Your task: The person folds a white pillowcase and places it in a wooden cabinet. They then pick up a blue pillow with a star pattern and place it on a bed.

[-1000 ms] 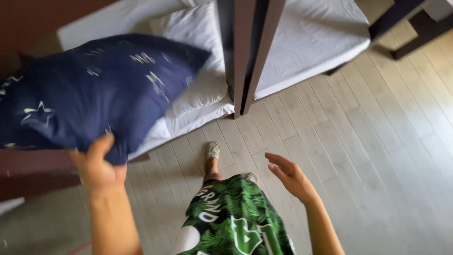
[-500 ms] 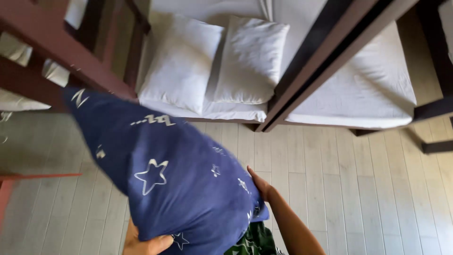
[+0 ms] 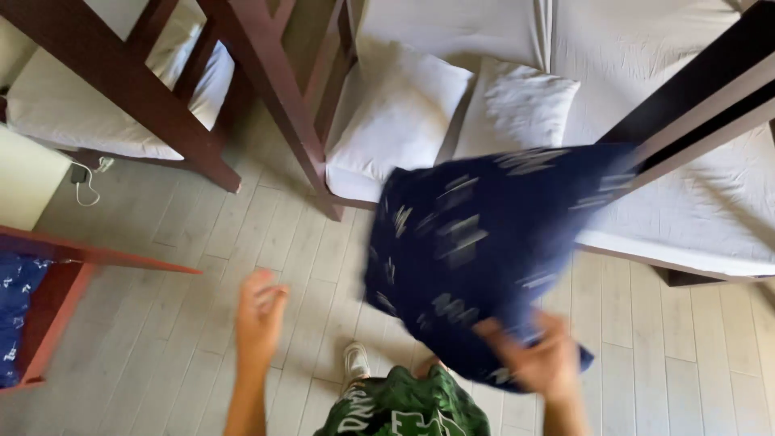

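Right hand (image 3: 542, 363) grips navy pillow (image 3: 476, 250).
Its fingers clamp the pillow's lower corner; left hand (image 3: 260, 316) hangs free, fingers loosely curled, above the floor (image 3: 202, 282).

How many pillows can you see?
3. Two white pillows lie side by side on the bed: one on the left, one on the right. A dark blue patterned pillow is in the right hand. More may be hidden.

2 white pillows (image 3: 400, 113), 1 navy star-print pillow (image 3: 476, 242), 2 hands (image 3: 260, 316), 1 shoe (image 3: 354, 362)
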